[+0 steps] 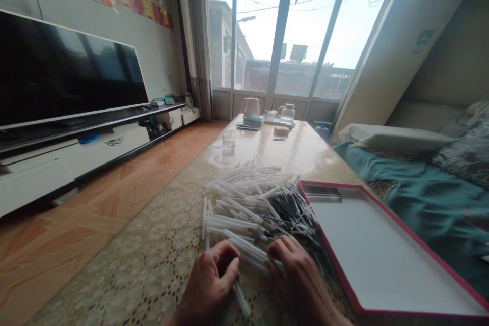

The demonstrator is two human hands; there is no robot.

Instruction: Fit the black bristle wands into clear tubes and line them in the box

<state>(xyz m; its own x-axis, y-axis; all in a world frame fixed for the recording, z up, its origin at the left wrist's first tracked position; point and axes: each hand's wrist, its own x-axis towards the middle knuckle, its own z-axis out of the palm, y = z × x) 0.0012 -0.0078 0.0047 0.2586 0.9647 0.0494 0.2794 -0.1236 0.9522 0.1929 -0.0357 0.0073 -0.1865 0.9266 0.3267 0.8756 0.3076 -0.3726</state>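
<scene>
My left hand [214, 277] is closed in a pinch on a whitish translucent pen barrel [242, 299], which points down toward the near edge of the view. Close by, my right hand [292, 270] has its fingers curled down at the near end of the loose barrels. Its fingertips touch or hold something that I cannot make out. Beyond both hands lies a heap of white pen barrels [239, 209]. Thin dark pen refills [288, 209] are piled at the heap's right side, some lying across the barrels.
A shallow white tray with a pink rim [367, 310] lies at the right, several dark sticks [323, 193] in its far corner. Farther along the patterned tabletop [153, 244] stand a drinking glass [228, 141], a white kettle [251, 106] and a glass jug [287, 112].
</scene>
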